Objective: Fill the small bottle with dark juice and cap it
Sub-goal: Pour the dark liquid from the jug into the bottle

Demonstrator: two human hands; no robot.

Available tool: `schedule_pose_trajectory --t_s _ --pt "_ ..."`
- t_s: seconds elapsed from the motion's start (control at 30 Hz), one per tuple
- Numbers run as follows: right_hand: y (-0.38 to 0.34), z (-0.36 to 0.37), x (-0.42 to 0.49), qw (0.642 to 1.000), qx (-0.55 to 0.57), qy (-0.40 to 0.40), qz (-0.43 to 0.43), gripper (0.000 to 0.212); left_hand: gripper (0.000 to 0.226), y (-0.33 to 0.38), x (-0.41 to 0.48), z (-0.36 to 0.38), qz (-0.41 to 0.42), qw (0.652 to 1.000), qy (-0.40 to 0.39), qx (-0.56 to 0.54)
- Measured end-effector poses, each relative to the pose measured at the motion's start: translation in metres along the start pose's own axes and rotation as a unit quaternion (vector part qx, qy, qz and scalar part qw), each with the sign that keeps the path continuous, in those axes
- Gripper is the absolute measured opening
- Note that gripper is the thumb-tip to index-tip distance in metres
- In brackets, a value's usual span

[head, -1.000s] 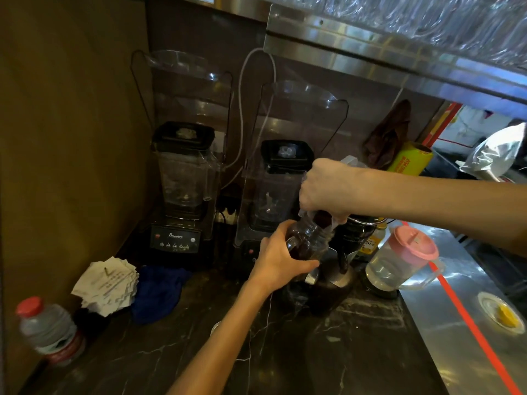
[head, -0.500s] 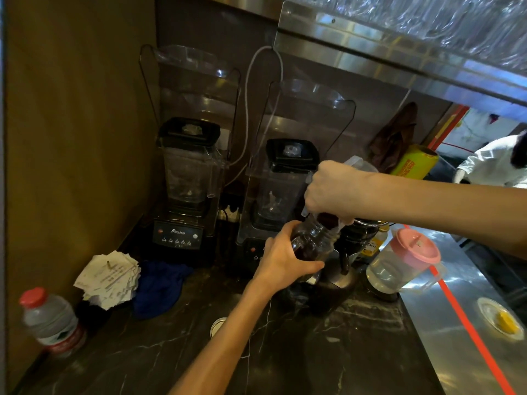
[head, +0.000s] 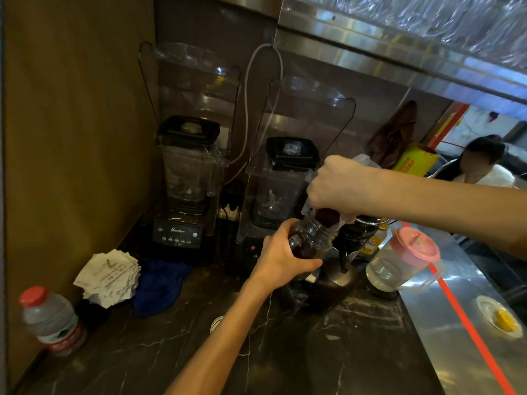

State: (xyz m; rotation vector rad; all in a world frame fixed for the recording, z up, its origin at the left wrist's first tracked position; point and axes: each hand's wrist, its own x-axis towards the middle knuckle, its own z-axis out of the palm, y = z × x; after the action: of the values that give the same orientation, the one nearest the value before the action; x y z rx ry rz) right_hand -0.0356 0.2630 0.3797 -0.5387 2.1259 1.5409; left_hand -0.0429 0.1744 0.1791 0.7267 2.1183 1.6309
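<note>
While 2 hands work, 1 small bottle (head: 310,240), 2 blenders (head: 185,178), 1 pitcher (head: 399,260)

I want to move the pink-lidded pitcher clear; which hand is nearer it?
Right: the right hand is up-left of the pitcher, pouring. The left hand grips the small bottle, further left.

The left arm is reaching up from the lower middle of the view, bare forearm angled toward the upper right, wrist bent slightly. The left hand (head: 281,259) is wrapping its grip around a small bottle (head: 312,238), thumb lying across the near side, fingers curling behind. The right arm is stretching in level from the right edge. The right hand (head: 336,186) is clenching knuckles-up, closed on a clear pouch (head: 328,219).
</note>
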Motion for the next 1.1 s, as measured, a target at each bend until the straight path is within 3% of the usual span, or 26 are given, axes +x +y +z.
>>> schedule_pose_trajectory --t_s 0.67,1.1 --pt "-0.0005 0.0032 -0.0064 0.999 0.038 0.001 0.021 0.057 0.092 0.0007 0.0004 0.0021 -0.014 1.0 -0.006 -0.003" --pt "0.0003 0.0021 -0.0031 1.0 0.021 0.01 -0.013 0.046 0.09 0.0022 0.0004 0.0057 -0.017 1.0 -0.01 -0.004"
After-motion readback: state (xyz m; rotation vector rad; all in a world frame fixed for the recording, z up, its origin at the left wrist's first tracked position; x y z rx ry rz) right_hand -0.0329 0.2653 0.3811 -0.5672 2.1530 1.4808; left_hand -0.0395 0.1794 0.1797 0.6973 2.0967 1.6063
